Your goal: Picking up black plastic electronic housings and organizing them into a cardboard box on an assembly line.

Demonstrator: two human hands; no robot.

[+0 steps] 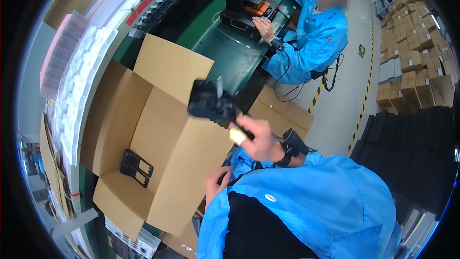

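Our right hand, reaching leftward, clasps a black part — the carton left of that grip. Our left hand curls below — hold unclear.

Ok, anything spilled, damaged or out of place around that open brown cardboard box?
Nothing clearly stands out. A flat black plastic piece with cut-out openings lies loose inside the box, with no visible break. The black blocky object in the right hand is too blurred to check for damage.

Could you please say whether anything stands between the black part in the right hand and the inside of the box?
Nothing visible does: in this view, the right hand holds the black part at the upper right edge of the box, and the flaps are spread open.
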